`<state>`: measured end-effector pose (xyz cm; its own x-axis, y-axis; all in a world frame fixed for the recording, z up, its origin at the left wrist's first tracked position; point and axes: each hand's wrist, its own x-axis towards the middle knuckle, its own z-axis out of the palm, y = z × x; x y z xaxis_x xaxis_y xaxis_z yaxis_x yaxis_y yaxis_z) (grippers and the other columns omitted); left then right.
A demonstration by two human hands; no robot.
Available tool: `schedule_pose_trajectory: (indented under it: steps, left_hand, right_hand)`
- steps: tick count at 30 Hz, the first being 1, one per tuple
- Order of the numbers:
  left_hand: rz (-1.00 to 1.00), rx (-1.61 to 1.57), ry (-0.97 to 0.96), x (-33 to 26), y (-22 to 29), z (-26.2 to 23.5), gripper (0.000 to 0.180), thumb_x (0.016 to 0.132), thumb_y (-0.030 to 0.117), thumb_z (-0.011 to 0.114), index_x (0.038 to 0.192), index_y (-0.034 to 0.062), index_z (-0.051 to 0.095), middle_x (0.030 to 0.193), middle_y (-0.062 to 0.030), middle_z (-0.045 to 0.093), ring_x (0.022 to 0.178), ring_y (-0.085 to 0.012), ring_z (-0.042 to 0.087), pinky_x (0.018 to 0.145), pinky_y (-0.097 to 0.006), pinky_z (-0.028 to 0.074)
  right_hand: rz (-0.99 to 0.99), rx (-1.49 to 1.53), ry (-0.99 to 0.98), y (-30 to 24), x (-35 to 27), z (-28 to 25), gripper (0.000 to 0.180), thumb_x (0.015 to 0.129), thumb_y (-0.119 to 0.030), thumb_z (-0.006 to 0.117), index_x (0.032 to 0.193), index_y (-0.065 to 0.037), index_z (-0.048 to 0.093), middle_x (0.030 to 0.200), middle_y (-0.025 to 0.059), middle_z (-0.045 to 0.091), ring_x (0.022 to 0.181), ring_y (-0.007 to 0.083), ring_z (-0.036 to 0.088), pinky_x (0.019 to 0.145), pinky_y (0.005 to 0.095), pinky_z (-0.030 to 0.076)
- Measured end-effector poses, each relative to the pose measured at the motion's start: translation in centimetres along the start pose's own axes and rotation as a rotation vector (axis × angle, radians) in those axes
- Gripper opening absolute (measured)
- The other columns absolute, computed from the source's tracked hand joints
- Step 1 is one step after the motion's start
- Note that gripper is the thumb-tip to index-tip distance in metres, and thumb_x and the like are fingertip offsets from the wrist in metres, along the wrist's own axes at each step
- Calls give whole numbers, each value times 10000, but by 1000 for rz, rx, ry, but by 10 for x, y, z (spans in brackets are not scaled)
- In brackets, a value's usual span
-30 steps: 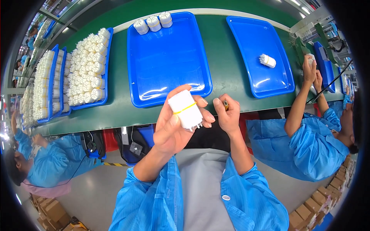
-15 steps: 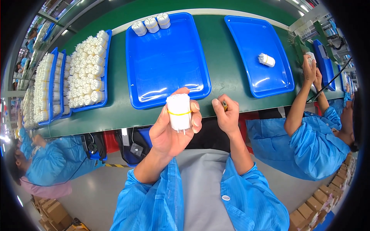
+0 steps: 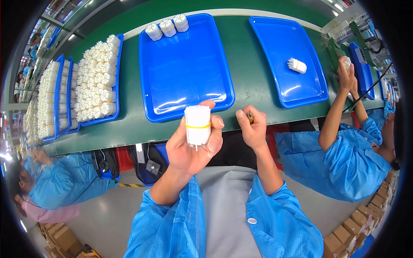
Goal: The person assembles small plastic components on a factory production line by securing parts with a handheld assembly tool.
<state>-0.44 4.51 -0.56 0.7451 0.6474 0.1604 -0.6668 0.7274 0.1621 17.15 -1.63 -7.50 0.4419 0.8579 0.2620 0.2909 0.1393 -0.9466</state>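
Note:
My left hand [image 3: 183, 155] holds up a white cylindrical bundle [image 3: 198, 136] bound with a yellow band; a thin pin sticks out underneath. Fingers curl round its right side and the thumb presses the left. My right hand [image 3: 255, 131] is closed round a slim pen-like tool [image 3: 250, 116], mostly hidden in the fist, apart from the bundle. Just beyond my hands lies a blue tray [image 3: 185, 71], with three similar white bundles [image 3: 167, 27] along its far left edge. Another blue tray [image 3: 292, 47] to the right contains one bundle [image 3: 297, 66] on its side.
On the left, several blue trays [image 3: 118, 92] are packed with white bundles [image 3: 98, 75]. The green bench [image 3: 243, 56] runs across. At the right, a co-worker's hands [image 3: 346, 77] hold a white piece near a blue bin [image 3: 361, 71]. Another person in blue [image 3: 66, 176] sits at the left.
The bundle in my left hand has turned slightly and shifted a little left. My right hand keeps its place. The co-worker's hands at the right have moved slightly.

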Motion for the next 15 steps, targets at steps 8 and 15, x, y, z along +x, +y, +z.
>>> schedule_pose_trajectory:
  steps: [8,15]
  left_hand:
    - [86,287,193,11,18,1,538,1022,329,368,1433,-17,336,1169,-185,587,784,-204,577,648,-290,453]
    - [388,1844,573,75,122,-46,487,851,195,665,1274,7,517,1071,-159,619,816,-211,616,723,-345,519]
  right_hand:
    - [8,13,-2,0,0,2,343,920,-150,641,661,-27,453,503,5,348,480,79,308,444,285,249]
    - [37,31,-14,-4,-2,-2,307,921,-104,602,676,-30,433,545,-19,348,524,55,303,467,275,241]
